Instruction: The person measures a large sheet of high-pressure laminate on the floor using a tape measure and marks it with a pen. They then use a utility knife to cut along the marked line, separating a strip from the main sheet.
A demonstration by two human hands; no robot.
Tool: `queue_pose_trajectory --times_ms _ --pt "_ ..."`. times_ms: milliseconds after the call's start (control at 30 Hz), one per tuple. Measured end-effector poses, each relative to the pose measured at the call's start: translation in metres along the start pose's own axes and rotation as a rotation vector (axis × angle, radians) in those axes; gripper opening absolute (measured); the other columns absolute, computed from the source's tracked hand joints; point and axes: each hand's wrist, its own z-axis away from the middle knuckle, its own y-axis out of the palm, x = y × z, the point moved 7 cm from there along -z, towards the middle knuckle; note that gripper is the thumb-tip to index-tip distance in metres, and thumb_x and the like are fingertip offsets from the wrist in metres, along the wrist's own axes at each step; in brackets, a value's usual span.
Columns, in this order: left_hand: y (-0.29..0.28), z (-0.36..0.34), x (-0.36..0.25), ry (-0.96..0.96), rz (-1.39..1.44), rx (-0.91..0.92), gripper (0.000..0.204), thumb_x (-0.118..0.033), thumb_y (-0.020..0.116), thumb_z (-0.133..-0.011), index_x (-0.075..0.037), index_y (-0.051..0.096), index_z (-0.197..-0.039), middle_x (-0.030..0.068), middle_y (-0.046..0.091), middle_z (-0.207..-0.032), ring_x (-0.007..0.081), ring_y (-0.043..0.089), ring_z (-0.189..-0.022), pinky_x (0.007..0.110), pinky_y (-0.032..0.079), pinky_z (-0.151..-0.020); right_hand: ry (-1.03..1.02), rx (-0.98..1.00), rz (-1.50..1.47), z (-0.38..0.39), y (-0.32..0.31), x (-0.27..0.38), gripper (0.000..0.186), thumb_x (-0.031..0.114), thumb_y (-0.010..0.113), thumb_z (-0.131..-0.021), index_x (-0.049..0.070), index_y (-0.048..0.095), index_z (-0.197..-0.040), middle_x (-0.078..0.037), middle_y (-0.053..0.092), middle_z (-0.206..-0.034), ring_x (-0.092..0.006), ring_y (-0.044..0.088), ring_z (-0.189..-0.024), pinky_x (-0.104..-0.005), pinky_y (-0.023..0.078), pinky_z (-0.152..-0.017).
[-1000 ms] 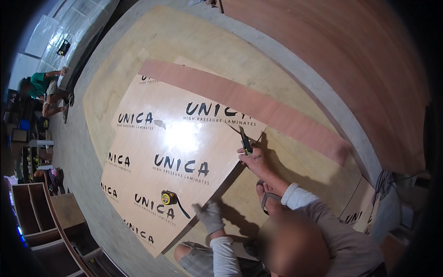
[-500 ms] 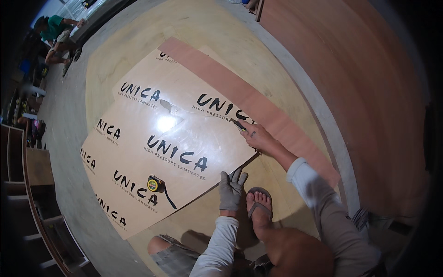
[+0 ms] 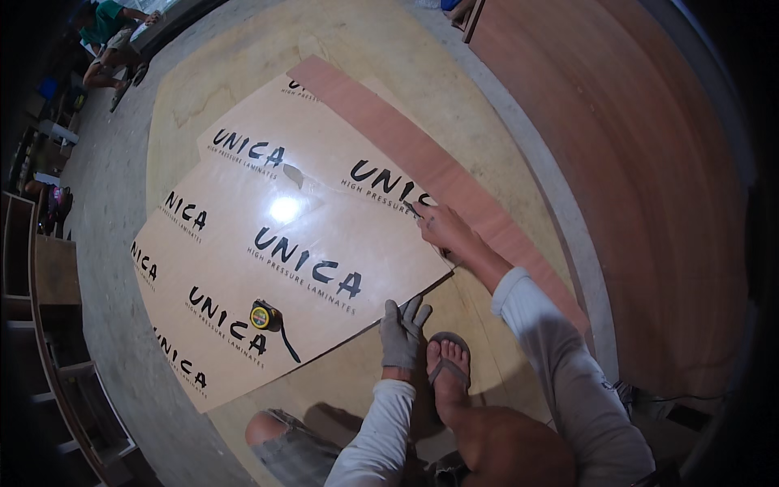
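A laminate sheet (image 3: 219,252) with a tan printed backing lies on a plywood board (image 3: 203,97). My right hand (image 3: 445,230), bare, is closed around a utility knife (image 3: 412,209) near the sheet's right side; the fingers hide most of it. Its tip is at the sheet's surface. My left hand (image 3: 400,337), in a grey glove, rests at the sheet's near edge with its fingers spread and its fingertips touching the edge. A black-and-yellow tape measure (image 3: 266,315) sits on the sheet, left of that hand. Along the sheet's far right side runs a reddish-brown strip (image 3: 454,178).
My sandalled foot (image 3: 449,365) stands on the plywood beside my left hand. To the right is a large brown panel (image 3: 617,178). Wooden shelving (image 3: 57,276) stands at the left. Another person (image 3: 114,49) is at the far left.
My right hand has turned over the knife, so less of it shows. The left hand stays at the sheet's edge. The whole view has shifted slightly.
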Motion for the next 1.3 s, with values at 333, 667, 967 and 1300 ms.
queue_pose_trajectory --times_ms 333,667,967,1300 --pt "-0.018 -0.017 0.014 -0.040 0.121 0.002 0.069 -0.043 0.047 -0.115 0.020 0.040 -0.143 0.0377 0.049 -0.151 0.0499 0.055 -0.137 0.059 0.056 -0.110 0.174 0.237 0.203 -0.005 -0.013 0.022 0.032 0.008 0.062 -0.088 0.004 0.074 -0.117 -0.023 0.075 -0.117 -0.0397 0.073 -0.112 -0.0488 0.059 -0.097" --pt "-0.027 -0.026 0.019 -0.022 0.132 0.005 0.073 -0.045 0.049 -0.114 0.023 0.037 -0.141 0.0416 0.045 -0.152 0.0543 0.051 -0.138 0.062 0.053 -0.113 0.180 0.289 0.197 -0.004 -0.009 0.010 0.034 0.008 0.061 -0.089 0.004 0.073 -0.120 -0.025 0.075 -0.117 -0.0416 0.073 -0.112 -0.0503 0.059 -0.096" --pt "-0.028 -0.025 0.020 -0.041 0.248 -0.089 0.069 -0.042 0.054 -0.113 0.018 0.038 -0.142 0.0423 0.042 -0.153 0.0542 0.047 -0.143 0.065 0.050 -0.115 0.150 0.325 0.256 0.062 0.006 -0.004 0.044 0.021 0.062 -0.096 0.012 0.067 -0.139 -0.027 0.076 -0.110 -0.0453 0.072 -0.104 -0.0528 0.058 -0.092" --pt "-0.023 -0.017 0.012 -0.008 0.201 0.055 0.050 -0.033 0.056 -0.113 0.011 0.045 -0.134 0.0372 0.052 -0.143 0.0494 0.056 -0.136 0.062 0.057 -0.108 0.631 0.126 -0.494 0.215 -0.008 -0.063 0.052 0.024 0.071 -0.102 0.005 0.059 -0.149 -0.010 0.067 -0.081 -0.0141 0.062 -0.059 -0.0333 0.055 -0.054"
